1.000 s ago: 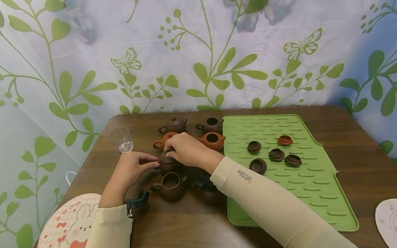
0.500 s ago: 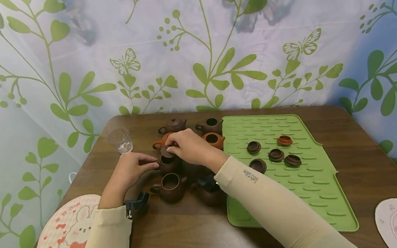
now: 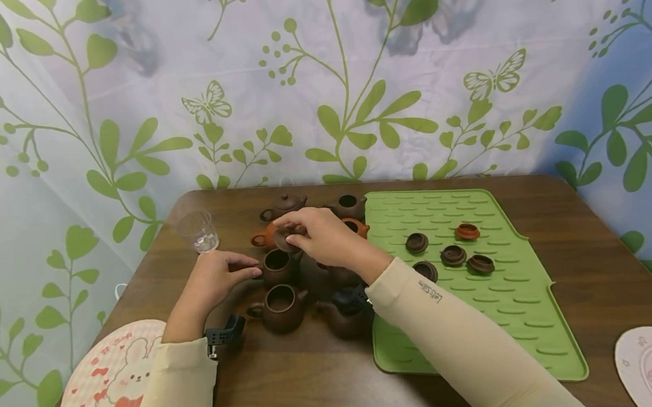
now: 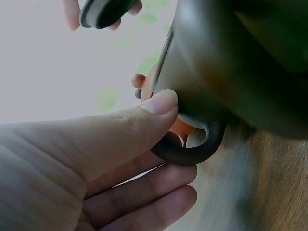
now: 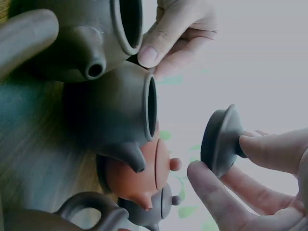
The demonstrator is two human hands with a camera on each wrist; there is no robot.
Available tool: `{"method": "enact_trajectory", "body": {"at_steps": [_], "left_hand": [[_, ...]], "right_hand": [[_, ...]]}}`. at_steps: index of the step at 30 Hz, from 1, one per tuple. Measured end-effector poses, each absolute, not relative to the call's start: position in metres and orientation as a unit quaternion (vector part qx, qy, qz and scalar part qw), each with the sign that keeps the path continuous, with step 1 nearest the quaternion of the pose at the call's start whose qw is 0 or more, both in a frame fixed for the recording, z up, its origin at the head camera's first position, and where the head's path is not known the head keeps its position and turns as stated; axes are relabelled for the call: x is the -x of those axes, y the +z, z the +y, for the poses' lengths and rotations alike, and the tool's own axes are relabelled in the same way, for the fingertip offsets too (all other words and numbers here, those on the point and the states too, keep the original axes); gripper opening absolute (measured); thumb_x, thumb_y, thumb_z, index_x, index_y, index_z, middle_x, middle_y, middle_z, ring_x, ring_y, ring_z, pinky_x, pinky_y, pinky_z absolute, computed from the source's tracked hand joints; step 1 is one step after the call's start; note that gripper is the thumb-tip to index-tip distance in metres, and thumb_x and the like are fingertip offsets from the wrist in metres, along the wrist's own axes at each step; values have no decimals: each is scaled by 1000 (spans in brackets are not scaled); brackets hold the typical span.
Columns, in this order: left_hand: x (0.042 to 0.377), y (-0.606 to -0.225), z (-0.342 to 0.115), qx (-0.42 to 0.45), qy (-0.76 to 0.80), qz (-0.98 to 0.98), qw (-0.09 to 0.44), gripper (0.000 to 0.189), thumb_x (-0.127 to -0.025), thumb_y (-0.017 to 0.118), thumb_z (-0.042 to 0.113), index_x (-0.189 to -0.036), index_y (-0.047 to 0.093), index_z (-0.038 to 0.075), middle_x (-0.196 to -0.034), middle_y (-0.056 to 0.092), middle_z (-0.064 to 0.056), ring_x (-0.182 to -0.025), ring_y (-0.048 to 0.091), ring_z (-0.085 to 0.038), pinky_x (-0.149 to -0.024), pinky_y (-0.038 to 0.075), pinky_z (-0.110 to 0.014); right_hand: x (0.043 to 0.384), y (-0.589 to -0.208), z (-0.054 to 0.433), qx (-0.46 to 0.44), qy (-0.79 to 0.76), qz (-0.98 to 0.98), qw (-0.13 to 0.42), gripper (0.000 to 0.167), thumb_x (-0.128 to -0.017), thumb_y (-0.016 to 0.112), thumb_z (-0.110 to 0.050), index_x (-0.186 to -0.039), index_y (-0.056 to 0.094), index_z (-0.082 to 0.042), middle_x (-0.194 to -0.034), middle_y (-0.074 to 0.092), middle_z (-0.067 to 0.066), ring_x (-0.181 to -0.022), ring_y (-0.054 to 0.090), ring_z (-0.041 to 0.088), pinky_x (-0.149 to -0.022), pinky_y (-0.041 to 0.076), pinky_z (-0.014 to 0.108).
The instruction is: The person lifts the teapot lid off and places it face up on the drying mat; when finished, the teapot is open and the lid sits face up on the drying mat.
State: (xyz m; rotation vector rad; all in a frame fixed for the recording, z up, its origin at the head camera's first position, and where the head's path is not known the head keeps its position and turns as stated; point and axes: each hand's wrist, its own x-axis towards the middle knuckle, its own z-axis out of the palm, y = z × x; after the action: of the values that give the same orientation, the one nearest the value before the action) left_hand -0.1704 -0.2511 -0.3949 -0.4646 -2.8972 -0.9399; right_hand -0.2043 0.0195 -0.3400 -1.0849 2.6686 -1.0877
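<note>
My left hand (image 3: 216,284) holds a brown teapot (image 3: 280,275) by its handle (image 4: 192,151), thumb on top and fingers beneath. The pot stands uncovered, its round mouth showing. Just above and behind it, my right hand (image 3: 329,235) pinches a brown teapot lid (image 5: 221,139) by its knob. That lid is tilted and apart from the pot. Nearer me sits another uncovered brown teapot (image 3: 280,311). An orange teapot (image 5: 137,168) with its lid on stands behind the held pot, partly hidden by my right hand in the head view.
Several loose lids (image 3: 453,255) lie on the green mat (image 3: 523,328) at the right. A lidded brown teapot (image 3: 287,205) and an uncovered brown one (image 3: 348,205) stand at the back. A clear cup (image 3: 204,233) is at the left. Round rabbit mat (image 3: 109,390) lies front left.
My right hand has lifted the lid off the brown teapot and drawn it up and to the right, exposing the mouth. My left hand stays on the handle.
</note>
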Motion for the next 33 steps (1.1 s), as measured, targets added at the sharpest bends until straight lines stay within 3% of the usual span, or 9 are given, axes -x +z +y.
{"method": "enact_trajectory", "body": {"at_steps": [6,9,11,14,16,17,21,25,33], "left_hand": [[171,-396,-251,149,-312,-938,31,16,-91,86,22,-103,86,11,-96,79,-1,-92,74,-23,-81,60,-48],[171,-396,-251,149,-312,-938,33,16,-91,86,22,-103,86,11,-95,79,0,-92,74,-23,-82,60,-48],[171,-396,-251,150,-312,-938,33,16,-91,86,22,-103,86,11,-95,79,1,-92,74,-23,-82,60,-48],[170,-396,-251,152,-312,-937,34,16,-91,86,21,-103,86,11,-95,79,1,-92,74,-23,-82,60,-48],[169,-396,-251,152,-311,-937,35,15,-91,86,21,-103,86,11,-94,79,1,-92,74,-23,-82,60,-48],[169,-395,-251,152,-312,-937,34,15,-92,86,21,-103,86,12,-95,79,1,-91,74,-23,-81,60,-48],[170,-393,-250,149,-309,-939,34,15,-92,86,22,-103,86,13,-97,79,1,-93,74,-23,-82,60,-48],[171,-391,-250,149,-303,-941,35,15,-92,86,23,-104,86,13,-98,79,0,-94,74,-24,-83,59,-49],[169,-394,-251,149,-301,-941,32,16,-92,86,22,-104,86,12,-97,79,-1,-92,73,-23,-82,59,-48]], "right_hand": [[203,-335,35,351,-377,856,53,51,-109,55,-1,-152,60,-28,-121,59,3,-90,56,19,-71,50,34],[204,-334,46,342,-418,838,77,50,-111,46,-1,-151,62,-27,-127,58,3,-78,52,22,-65,47,35],[205,-333,55,334,-471,810,102,48,-113,42,-2,-151,61,-23,-139,56,4,-88,59,20,-73,53,34],[206,-334,74,310,-561,754,145,44,-114,41,-8,-154,57,-17,-157,46,3,-120,60,20,-95,54,40],[206,-335,87,291,-606,724,159,42,-115,43,-15,-155,54,-16,-162,40,3,-141,47,19,-110,46,44],[205,-336,94,280,-616,719,158,41,-116,45,-19,-156,53,-17,-162,40,4,-142,47,21,-111,45,45],[201,-340,120,243,-612,742,123,49,-111,60,-29,-158,50,-19,-158,41,9,-132,56,29,-109,45,53],[197,-346,139,199,-592,775,96,56,-102,76,-26,-153,54,-20,-148,49,11,-123,61,27,-101,49,54],[193,-362,159,172,-531,824,92,49,-98,80,-15,-144,61,-13,-124,66,16,-101,69,34,-87,56,53]]}}
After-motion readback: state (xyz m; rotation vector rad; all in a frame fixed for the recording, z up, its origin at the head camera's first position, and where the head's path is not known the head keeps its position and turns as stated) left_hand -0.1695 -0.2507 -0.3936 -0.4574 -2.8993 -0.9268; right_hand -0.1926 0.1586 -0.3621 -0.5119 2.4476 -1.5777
